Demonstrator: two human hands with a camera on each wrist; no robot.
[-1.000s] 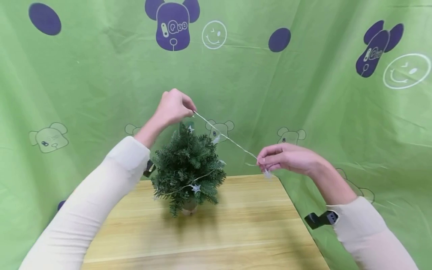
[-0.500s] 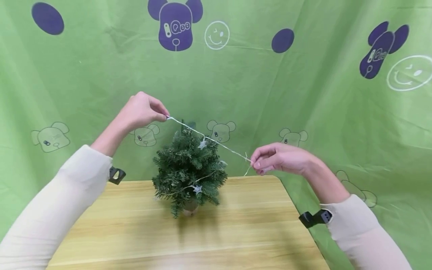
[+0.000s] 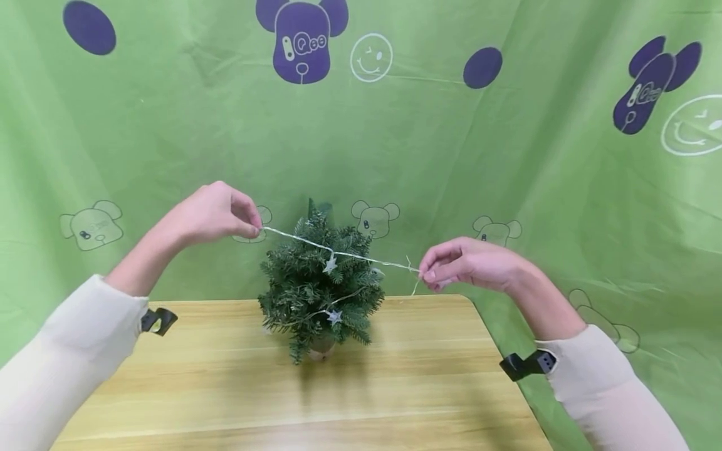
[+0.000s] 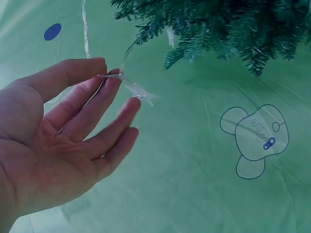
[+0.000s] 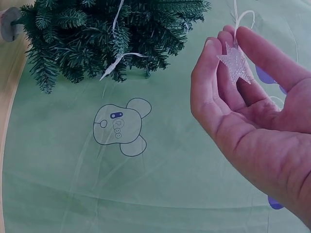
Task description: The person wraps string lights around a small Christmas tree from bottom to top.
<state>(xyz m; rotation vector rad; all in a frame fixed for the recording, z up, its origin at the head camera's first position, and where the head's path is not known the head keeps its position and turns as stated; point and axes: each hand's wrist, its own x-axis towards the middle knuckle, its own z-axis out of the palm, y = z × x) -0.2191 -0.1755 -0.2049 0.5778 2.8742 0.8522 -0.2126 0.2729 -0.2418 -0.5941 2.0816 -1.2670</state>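
A small green Christmas tree [image 3: 316, 285] stands on the table, with a strand of star string lights [image 3: 369, 259] stretched across its front in the head view. My left hand [image 3: 217, 216], left of the tree, pinches the strand between thumb and fingertips. A clear star [image 4: 141, 92] hangs by those fingertips in the left wrist view. To the tree's right, my right hand [image 3: 465, 266] pinches the other stretch of wire, and another star [image 5: 235, 63] dangles against its fingers. Between the hands, a star [image 3: 330, 264] hangs from the wire. Lower on the branches rests one more star [image 3: 334, 317].
The light wooden table [image 3: 225, 388] runs beneath the tree, its back edge just behind it. Behind hangs a green curtain [image 3: 423, 156] printed with bears and smiley faces. Each sleeve carries a black wrist camera [image 3: 159, 321].
My left hand has moved left and down from above the treetop, so the strand now lies lower and flatter across the tree's front. My right hand has shifted slightly left.
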